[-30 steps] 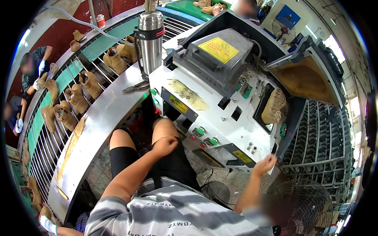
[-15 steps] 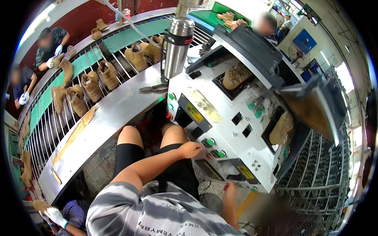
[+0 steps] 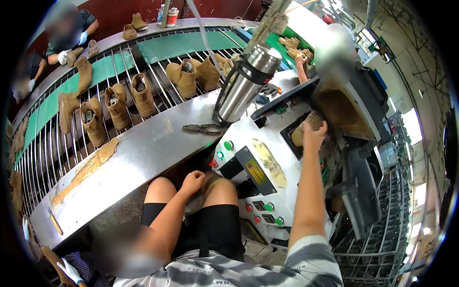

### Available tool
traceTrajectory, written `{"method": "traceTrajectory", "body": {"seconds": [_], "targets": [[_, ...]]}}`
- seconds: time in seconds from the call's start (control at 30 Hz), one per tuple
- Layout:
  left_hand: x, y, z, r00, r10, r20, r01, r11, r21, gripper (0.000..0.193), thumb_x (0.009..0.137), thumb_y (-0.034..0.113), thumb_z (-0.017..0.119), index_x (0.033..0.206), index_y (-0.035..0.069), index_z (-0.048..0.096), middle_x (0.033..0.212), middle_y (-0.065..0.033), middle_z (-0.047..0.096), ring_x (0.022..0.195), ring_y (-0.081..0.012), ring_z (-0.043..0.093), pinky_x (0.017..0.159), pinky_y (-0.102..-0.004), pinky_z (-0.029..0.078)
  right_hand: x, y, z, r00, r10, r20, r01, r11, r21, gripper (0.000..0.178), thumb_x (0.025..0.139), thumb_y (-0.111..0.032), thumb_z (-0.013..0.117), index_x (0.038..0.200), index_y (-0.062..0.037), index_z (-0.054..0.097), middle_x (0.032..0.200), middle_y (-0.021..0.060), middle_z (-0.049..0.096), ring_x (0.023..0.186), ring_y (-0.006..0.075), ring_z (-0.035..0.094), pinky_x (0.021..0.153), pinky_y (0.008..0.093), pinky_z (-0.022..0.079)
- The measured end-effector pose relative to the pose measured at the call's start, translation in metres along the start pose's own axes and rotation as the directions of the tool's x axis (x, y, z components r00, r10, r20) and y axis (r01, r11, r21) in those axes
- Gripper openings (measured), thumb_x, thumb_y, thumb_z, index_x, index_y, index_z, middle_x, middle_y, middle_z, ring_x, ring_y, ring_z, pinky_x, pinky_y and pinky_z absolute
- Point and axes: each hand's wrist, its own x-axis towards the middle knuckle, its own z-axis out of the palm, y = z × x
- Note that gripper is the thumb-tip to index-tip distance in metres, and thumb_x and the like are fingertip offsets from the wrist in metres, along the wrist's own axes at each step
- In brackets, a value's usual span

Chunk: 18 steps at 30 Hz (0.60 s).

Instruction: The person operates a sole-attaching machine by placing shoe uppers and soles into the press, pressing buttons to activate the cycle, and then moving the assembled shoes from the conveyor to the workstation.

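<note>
My right hand (image 3: 313, 137) grips a tan boot (image 3: 312, 120) lying sole up in the upper station of a white machine (image 3: 282, 158). That station's dark lid (image 3: 377, 103) stands raised, its brown inner face visible. Over the lower station, the other black lid (image 3: 359, 191) hangs lower, and only a bit of a tan shape shows beside it. My left hand (image 3: 193, 182) rests by my knee with its fingers curled in and nothing visible in them. Green and red buttons (image 3: 269, 207) sit on the machine's front, right of my knee.
A steel thermos (image 3: 248, 83) and pliers (image 3: 204, 129) stand and lie on the metal ledge (image 3: 158, 136). Several tan boots (image 3: 143, 95) line the roller conveyor (image 3: 57, 153). Co-workers handle boots at far left, lower left and beyond the machine. Dark racks (image 3: 382, 229) stand at right.
My right hand has risen from low beside the machine to the boot in the upper station. My left hand has drawn back from the buttons to my knee. The lower station's lid has come down.
</note>
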Motion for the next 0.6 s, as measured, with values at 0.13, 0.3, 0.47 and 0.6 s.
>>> {"method": "traceTrajectory", "body": {"seconds": [0.13,0.3,0.47,0.6], "targets": [[-0.010,0.030,0.008,1.000,0.025,0.005,-0.025,0.949,0.314,0.026,0.083,0.023,0.061,0.096,0.002,0.067,0.084,-0.0152,0.069,0.077,-0.0248,0.067,0.072,-0.0367,0.052,0.093,0.023,0.034,0.890,0.456,-0.033,-0.443,0.842,-0.307,0.117,0.061,-0.048,0.080,0.150,-0.0066,0.016,0.148,0.0264,0.029,0.135,0.0386,0.035,0.109,0.0416,0.032],[0.004,0.028,0.006,0.999,-0.047,-0.010,0.048,0.988,0.148,0.026,0.083,0.023,0.061,0.097,0.003,0.068,0.088,-0.0126,0.069,0.082,-0.0245,0.066,0.076,-0.0355,0.051,0.136,0.078,0.075,0.800,0.571,0.183,-0.480,0.793,-0.374,0.078,0.061,-0.030,0.080,0.129,-0.0056,0.051,0.121,0.0172,0.058,0.112,0.0316,0.056,0.098,0.0487,0.044],[-0.003,0.031,-0.009,0.997,-0.072,0.023,0.069,0.992,0.104,0.018,0.085,0.014,0.060,0.095,0.000,0.065,0.079,-0.0065,0.065,0.070,-0.0138,0.060,0.067,-0.0290,0.049,0.148,0.056,0.044,0.829,0.547,0.117,-0.491,0.812,-0.317,0.109,0.050,-0.020,0.081,0.140,0.0070,0.025,0.130,0.0233,0.050,0.110,0.0325,0.057,0.093,0.0442,0.049],[-0.002,0.020,-0.012,0.993,-0.072,0.093,0.076,0.996,-0.044,0.017,0.087,0.013,0.059,0.098,0.001,0.065,0.080,-0.0042,0.064,0.069,-0.0124,0.058,0.064,-0.0266,0.047,0.191,0.053,-0.020,0.895,0.437,0.090,-0.404,0.879,-0.256,0.094,0.048,-0.023,0.082,0.128,0.0096,0.045,0.123,0.0182,0.057,0.107,0.0283,0.059,0.091,0.0397,0.049]]}}
